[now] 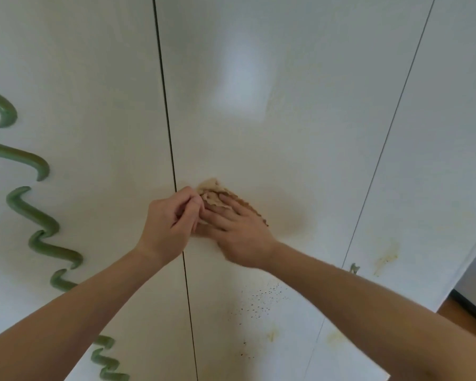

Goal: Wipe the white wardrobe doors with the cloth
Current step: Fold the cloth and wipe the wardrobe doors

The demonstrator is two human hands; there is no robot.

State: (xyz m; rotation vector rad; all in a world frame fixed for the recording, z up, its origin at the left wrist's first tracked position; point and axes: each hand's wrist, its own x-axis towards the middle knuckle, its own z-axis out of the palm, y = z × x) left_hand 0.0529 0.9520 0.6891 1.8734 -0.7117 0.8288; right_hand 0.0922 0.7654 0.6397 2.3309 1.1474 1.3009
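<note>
- A wavy green handle runs down the left door, a glossy white panel.
- A dark vertical gap separates the left door from the middle door.
- The left hand is over that gap, its fingers curled in and pinching the left edge of a tan cloth.
- The cloth is bunched against the middle door, just right of the gap, at about mid-height in the view.
- The right hand lies flat with fingers spread over the cloth, pressing it to the door; it is not clenched around it.
- A bright patch of reflected light sits on the middle door above the hands.
- Below the right forearm, small dark specks and faint yellowish stains mark the middle door.
- A thinner gap divides the middle door from the right door.
- The right door carries a yellow-brown smear and a small green mark near its left edge.
- At the far right, a strip of wooden floor shows past the wardrobe's edge.
</note>
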